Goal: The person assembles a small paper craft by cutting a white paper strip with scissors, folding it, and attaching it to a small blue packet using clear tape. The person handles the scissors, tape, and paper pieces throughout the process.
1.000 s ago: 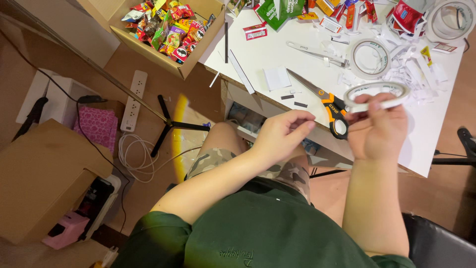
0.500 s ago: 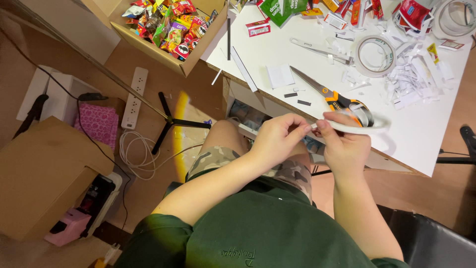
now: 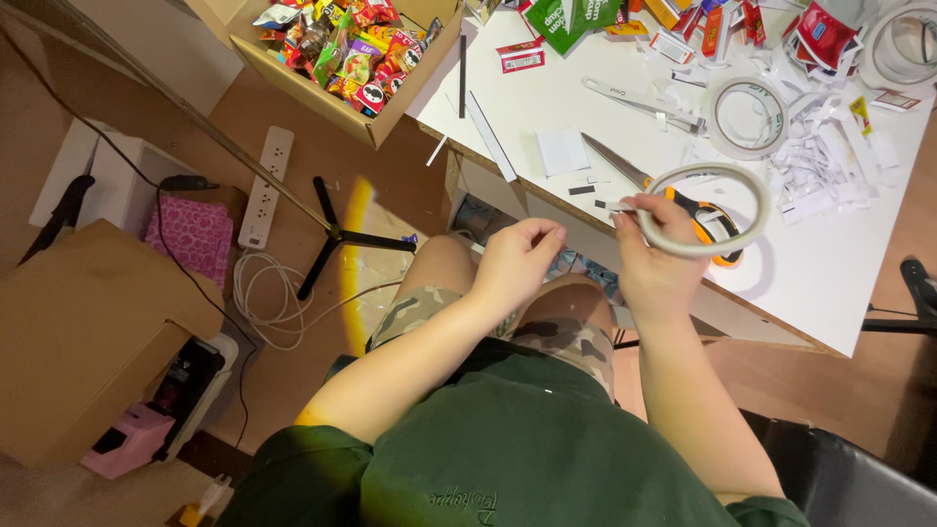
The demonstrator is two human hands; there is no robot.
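Observation:
My right hand (image 3: 652, 262) grips a roll of clear tape (image 3: 705, 210) by its near rim and holds it just over the edge of the white table (image 3: 839, 283). A short strip of tape end sticks out by my right thumb. My left hand (image 3: 522, 259) hovers over my lap, fingers curled, a little left of the roll and apart from it; nothing shows in it. Orange-handled scissors (image 3: 673, 190) lie on the table under the roll.
A second tape roll (image 3: 747, 117), paper scraps (image 3: 830, 161), a utility knife (image 3: 639, 98) and snack packets cover the table. A cardboard box of snacks (image 3: 346, 54) stands at left. Below are a power strip (image 3: 265, 185), cables, a tripod leg (image 3: 337, 234) and another box (image 3: 88, 332).
My right hand lifted the tape roll off the table and brought it toward me. Both hands met at the roll's edge; now my left hand has drawn back slightly.

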